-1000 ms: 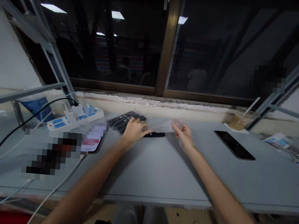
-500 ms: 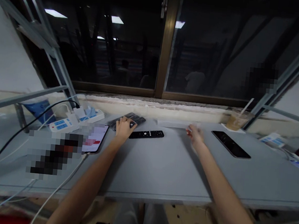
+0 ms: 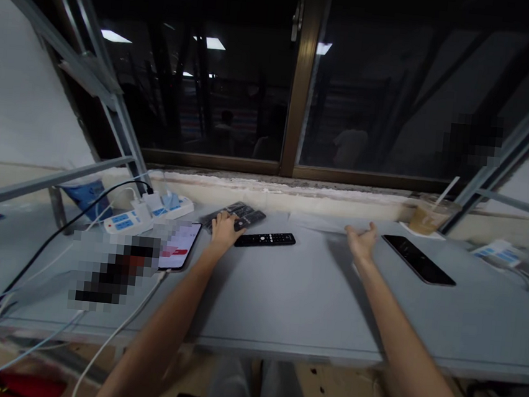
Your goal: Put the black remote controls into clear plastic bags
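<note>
L hand [image 3: 224, 231] is on the near L end of a pile of black remotes in clear plastic wrap [image 3: 249, 218], fingers bent over them; can't tell if it's gripping one or just resting. R hand [image 3: 362, 240] is off to the R, spread, fingers apart, palm turned partly up, just above the surface [image 3: 296, 301]. A clear plastic sleeve [image 3: 316, 222] lies flat nr the back, just L of the R hand; can't tell if the fingertips touch it.

Unwrapped black remote [image 3: 265, 240] lies flat btwn the hands, much nearer the L one, buttons up, roughly crosswise, just in front of the wrapped pile.

L side: phone w/ lit screen [image 3: 179, 248], white cable [image 3: 129, 313] at its near end; a pixelated patch covers the area beside it. Behind: white power strip [image 3: 115, 223] w/ plugs in, black cable [image 3: 50, 234] running off L, and a blue container [image 3: 85, 199], partly hidden by cables.

R side: dark-screen phone [image 3: 419, 260] lying at a slant, plastic cup of brownish drink [image 3: 424, 220] w/ white straw [image 3: 447, 189], on white paper [image 3: 429, 234] nr the back. 2nd white power strip [image 3: 497, 252] far R.
</note>
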Motion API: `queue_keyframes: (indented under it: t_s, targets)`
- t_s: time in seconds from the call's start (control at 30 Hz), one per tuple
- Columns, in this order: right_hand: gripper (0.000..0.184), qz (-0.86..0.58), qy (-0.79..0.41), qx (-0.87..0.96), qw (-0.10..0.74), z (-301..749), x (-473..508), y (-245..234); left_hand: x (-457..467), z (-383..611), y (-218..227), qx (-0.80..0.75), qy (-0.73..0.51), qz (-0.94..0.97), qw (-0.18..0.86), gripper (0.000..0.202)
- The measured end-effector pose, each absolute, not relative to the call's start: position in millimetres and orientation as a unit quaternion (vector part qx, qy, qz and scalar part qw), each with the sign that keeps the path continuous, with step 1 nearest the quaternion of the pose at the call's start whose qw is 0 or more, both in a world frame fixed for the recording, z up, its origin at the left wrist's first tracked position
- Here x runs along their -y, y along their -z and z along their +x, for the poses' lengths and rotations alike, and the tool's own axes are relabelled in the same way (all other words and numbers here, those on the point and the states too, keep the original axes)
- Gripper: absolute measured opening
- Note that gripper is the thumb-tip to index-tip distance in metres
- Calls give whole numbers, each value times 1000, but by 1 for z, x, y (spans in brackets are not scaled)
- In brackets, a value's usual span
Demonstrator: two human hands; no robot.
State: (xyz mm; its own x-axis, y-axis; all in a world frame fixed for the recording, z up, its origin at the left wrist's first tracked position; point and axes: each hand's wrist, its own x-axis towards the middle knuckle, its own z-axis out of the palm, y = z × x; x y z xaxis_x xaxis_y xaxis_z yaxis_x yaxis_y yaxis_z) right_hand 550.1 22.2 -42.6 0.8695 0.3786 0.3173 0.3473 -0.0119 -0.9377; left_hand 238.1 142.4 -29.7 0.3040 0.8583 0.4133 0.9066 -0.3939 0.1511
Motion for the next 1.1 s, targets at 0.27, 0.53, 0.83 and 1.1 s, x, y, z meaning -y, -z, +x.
queue_keyframes:
  t_s: [0.27, 0.53, 0.83, 1.1]
  targets:
    - [34, -665, 134, 500, 538, 509, -22, 38, -143, 237, 26, 506, 192, -840, 26, 36]
    - [31, -540, 13, 755, 371, 462, -25, 54, -143, 244, 28, 510, 120, -845, 108, 40]
    - [25, -510, -29, 769, 383, 463, -26, 52, -139, 243, 20, 515, 208, -822, 125, 36]
    - [43, -587, -180, 546, 570, 460, -25, 41, -124, 256, 11, 338, 225, -902, 145, 38]
